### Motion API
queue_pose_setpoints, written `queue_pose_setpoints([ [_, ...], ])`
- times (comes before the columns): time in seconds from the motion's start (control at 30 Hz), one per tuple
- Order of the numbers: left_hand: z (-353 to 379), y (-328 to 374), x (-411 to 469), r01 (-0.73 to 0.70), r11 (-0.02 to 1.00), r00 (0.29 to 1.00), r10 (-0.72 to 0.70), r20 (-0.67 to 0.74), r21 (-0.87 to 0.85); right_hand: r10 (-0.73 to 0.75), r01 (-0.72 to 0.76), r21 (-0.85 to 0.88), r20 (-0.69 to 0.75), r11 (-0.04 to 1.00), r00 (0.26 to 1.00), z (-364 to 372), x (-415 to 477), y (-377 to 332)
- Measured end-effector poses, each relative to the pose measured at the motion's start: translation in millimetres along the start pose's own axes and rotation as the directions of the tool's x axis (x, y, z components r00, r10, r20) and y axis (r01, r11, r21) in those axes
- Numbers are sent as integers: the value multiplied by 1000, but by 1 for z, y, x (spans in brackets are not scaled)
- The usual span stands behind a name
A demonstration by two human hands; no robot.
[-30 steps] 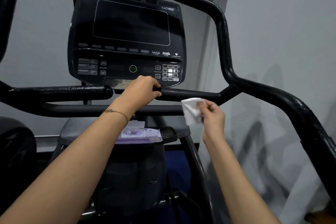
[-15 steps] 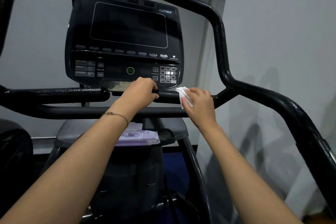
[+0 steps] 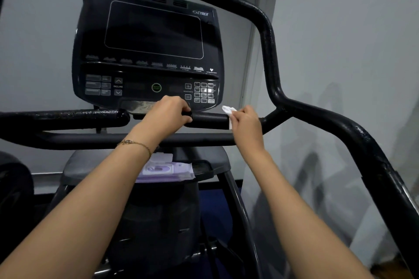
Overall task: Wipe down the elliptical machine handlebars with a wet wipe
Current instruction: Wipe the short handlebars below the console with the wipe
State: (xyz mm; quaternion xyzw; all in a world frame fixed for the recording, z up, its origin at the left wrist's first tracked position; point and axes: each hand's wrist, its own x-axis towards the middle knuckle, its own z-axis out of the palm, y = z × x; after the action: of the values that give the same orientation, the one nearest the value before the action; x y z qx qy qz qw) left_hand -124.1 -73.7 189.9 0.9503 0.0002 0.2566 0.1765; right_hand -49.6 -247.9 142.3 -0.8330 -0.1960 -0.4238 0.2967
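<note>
Head view: I have my left hand (image 3: 169, 113) curled shut around the inner end of the short grip bar (image 3: 209, 120) under the console (image 3: 147, 47), most likely to steady myself and the bar while I wipe. My right hand (image 3: 246, 123) is closed over the same bar further right, pressing the wet wipe (image 3: 228, 111) against it; a white corner pokes out above my fingers. The wipe pack (image 3: 166, 171) sits with its lid open on the ledge (image 3: 90, 163) below, within easy reach for a fresh sheet.
</note>
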Motion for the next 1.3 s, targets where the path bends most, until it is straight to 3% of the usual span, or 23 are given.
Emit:
queue_pose_setpoints([
  [0.17,0,1,-2,4,1000,1000,-4,-5,22,-180,177,82,33,981,983,12,-16,-31],
  [0.4,-3,7,-2,-1,999,1000,0,15,41,145,-141,60,-76,988,986,-3,-9,24],
  [0.57,-8,8,1,-22,997,999,19,49,67,-141,142,-38,30,989,990,5,-26,14],
  [0.7,-9,7,5,-57,993,996,49,70,106,175,-175,-6,63,985,983,-16,-6,47],
  [0.83,-13,12,15,-111,976,991,95,93,189,116,-76,-250,150,965,982,-22,-8,54],
  [0.93,-19,17,24,-159,960,978,121,172,231,142,-79,-320,181,944,973,-29,2,57],
  [1.0,-21,19,29,-181,952,968,128,216,248,184,-115,-313,202,943,962,-29,12,47],
  [1.13,-21,18,32,-196,946,965,140,221,260,149,-150,-15,210,989,966,-17,8,27],
  [1.3,-23,14,36,-211,954,955,154,255,214,151,-137,-118,126,984,980,-22,10,51],
])
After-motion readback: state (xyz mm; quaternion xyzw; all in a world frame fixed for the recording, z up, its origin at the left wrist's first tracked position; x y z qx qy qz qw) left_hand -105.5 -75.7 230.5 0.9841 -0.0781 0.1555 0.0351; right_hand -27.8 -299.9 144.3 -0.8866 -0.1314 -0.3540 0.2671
